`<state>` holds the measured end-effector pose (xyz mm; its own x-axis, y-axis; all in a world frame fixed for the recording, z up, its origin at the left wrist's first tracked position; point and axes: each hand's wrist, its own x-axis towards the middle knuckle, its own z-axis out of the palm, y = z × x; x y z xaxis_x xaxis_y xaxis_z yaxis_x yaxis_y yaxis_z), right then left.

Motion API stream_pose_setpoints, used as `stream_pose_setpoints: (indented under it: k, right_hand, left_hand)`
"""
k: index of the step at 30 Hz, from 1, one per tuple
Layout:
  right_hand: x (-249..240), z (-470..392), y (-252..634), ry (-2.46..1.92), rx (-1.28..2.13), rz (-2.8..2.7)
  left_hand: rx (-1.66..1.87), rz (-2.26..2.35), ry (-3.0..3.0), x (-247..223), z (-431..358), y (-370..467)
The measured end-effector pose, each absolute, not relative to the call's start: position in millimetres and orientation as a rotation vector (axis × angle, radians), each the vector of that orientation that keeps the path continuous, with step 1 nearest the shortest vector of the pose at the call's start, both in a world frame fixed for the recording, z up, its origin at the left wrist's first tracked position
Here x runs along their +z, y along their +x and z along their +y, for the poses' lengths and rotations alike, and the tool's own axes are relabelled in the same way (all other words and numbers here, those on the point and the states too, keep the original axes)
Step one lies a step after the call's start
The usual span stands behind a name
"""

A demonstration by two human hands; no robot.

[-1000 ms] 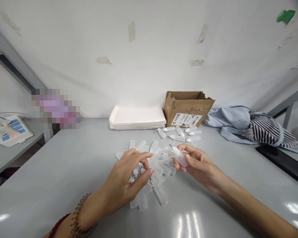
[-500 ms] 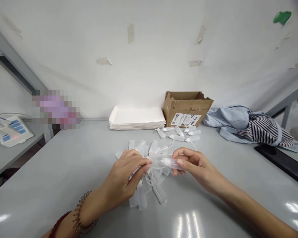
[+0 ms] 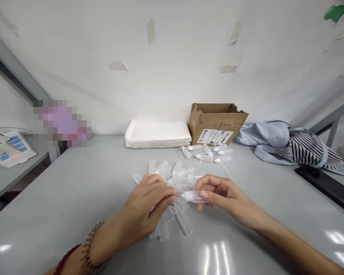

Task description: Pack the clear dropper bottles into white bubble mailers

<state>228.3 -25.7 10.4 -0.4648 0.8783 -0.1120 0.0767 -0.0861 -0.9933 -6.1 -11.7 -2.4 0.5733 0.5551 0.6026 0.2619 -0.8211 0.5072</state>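
My right hand (image 3: 218,193) grips a small translucent squeeze bottle (image 3: 197,196) with a white nozzle pointing left. The bottle is held almost level, its tip close to the fingertips of my left hand (image 3: 154,202). My left thumb and fingers are pinched together. A thin, dark line shows between them and the nozzle; what they hold is too small to make out. Beneath both hands lies a heap of similar translucent bottles (image 3: 184,222) with white cords, partly hidden by my left hand.
Several capped bottles (image 3: 205,157) with cords lie farther back. Behind them stand a stack of white envelopes (image 3: 157,133) and an open cardboard box (image 3: 218,128). At right are a pale-blue cloth bag (image 3: 263,139) and a black phone (image 3: 326,187). A labelled white device (image 3: 15,149) sits left.
The bottle in my right hand has come slightly lower and more level, its nozzle now lined up with my left fingertips. The whole view has shifted a little.
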Motion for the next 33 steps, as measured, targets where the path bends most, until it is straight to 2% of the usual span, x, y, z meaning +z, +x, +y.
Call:
stream_pose_setpoints:
  k: [33]
  right_hand:
    - [9.8, -28.4, 229.5, -1.098, 1.580, -1.532]
  left_hand:
    - [1.142, 0.669, 2.476, 0.4, -13.7, -5.5]
